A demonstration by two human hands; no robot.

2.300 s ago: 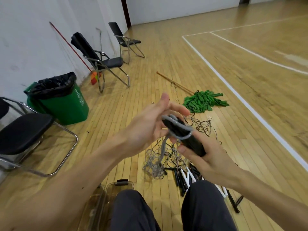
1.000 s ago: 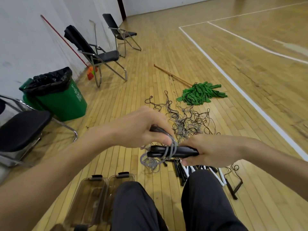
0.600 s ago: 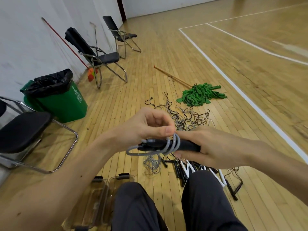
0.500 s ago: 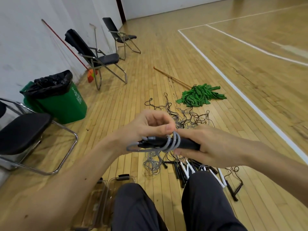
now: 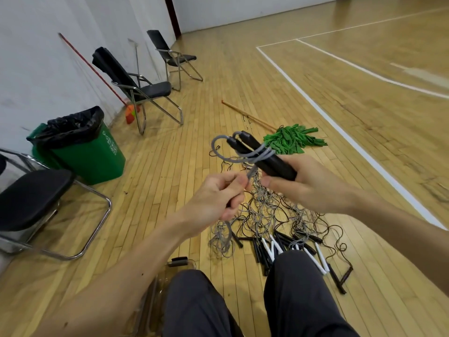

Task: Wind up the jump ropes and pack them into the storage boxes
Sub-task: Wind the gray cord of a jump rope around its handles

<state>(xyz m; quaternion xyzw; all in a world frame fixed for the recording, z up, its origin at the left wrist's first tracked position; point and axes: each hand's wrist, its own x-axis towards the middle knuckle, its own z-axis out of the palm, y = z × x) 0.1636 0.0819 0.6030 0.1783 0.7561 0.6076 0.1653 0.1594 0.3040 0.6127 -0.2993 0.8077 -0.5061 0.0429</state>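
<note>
Above the wooden floor (image 5: 170, 166), in front of my knees (image 5: 291, 268), the head view shows the jump rope that I am winding. My right hand (image 5: 308, 188) grasps the two black handles (image 5: 264, 158) side by side. Its fingers are closed round their near ends, so that both make one core for the winding. The grey cord (image 5: 263, 153) lies in a few turns across the middle of the handles, and one loose loop stands out beside their far tips. My left hand (image 5: 218, 200) is just beside the right hand and a little lower. Its thumb and forefinger pinch the cord right under the handles, and the other fingers are curled round the part that hangs down. I judge that this grip is there to pull the cord tight and feed it, so that the turns do not slip off.

The long axis of the handles runs from my right palm up and to the left, away from me. The free tips point toward the folding chairs (image 5: 145, 88) at the wall, and the turns cross this axis almost squarely. The rest of the cord falls from the left hand to a small heap on the floor, beside the tangled pile of other jump ropes (image 5: 269, 215). A clear storage box (image 5: 179, 263) with a black latch stands by my left knee, close for packing. Whether anything is inside it I cannot tell.
</note>
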